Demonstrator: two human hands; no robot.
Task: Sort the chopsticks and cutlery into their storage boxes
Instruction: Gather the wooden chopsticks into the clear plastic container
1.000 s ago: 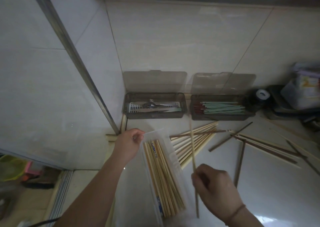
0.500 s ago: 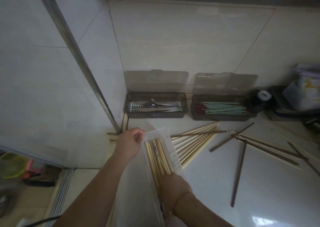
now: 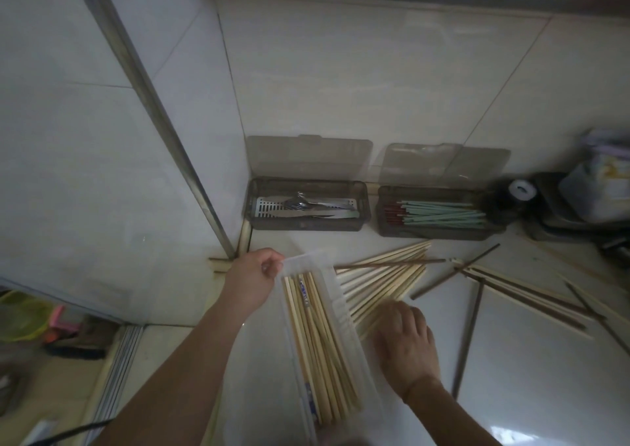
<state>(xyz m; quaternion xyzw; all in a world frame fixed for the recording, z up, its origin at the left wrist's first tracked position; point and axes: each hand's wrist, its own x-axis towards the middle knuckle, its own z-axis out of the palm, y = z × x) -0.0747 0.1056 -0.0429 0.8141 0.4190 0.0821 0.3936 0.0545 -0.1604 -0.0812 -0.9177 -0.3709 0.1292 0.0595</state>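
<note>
Nearest the viewer, the clear plastic box (image 3: 335,295) lies lengthwise on the glossy pale bench (image 3: 531,360), already holding a layer of pale bamboo chopsticks (image 3: 317,343), thin, straight and matte, one with a blue printed band. At the far end of this box the left hand (image 3: 252,280) grips the rim, fingers curled round the corner to steady it. Just right of the box the right hand (image 3: 405,340) rests palm down over the near ends of a fan of loose bamboo chopsticks (image 3: 385,271); its fingers (image 3: 405,314) are bent onto them, but whether they have closed on any cannot be told. The step in hand looks like gathering the pale sticks for this box; the next move likely calls for pinching a few together, lining them up with the box's length and laying them in flat. Further right of the box, dark brown chopsticks (image 3: 470,336) and more pale ones lie scattered and crossing. Beyond the box, against the tiled wall, stand two smoky translucent boxes with lids raised: the cutlery box (image 3: 306,222) with metal cutlery on a perforated tray, and the chopstick box (image 3: 436,232) with mint-green, red-tipped chopsticks.
</note>
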